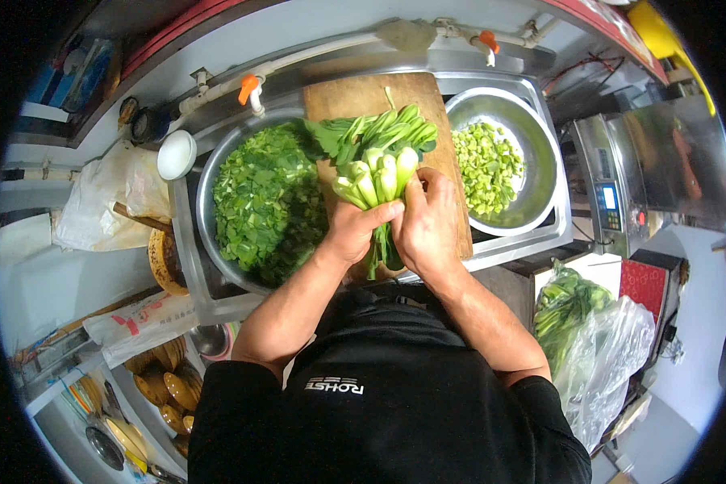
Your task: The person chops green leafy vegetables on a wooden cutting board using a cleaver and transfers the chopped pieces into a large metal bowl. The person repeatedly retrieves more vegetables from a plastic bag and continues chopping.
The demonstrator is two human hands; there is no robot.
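Observation:
Over the near part of a wooden cutting board (454,181), a bunch of leafy green vegetables (384,178) is gripped between my two hands, pale stem ends pointing away from me and leaves hanging down. My left hand (357,230) wraps its left side, thumb across the stems. My right hand (426,224) closes on its right side, fingers curled. Behind the bunch, more leafy greens (378,130) lie on the board. A large metal basin (209,242) at left holds chopped leaves (257,187); a metal bowl (541,151) at right holds chopped stems (487,166).
A white bowl (176,155) stands beyond the left basin's rim. Taps with orange handles (249,89) project from the pipe along the wall. At lower right is a clear plastic bag (611,357) with greens. A device with a lit display (609,198) stands at right.

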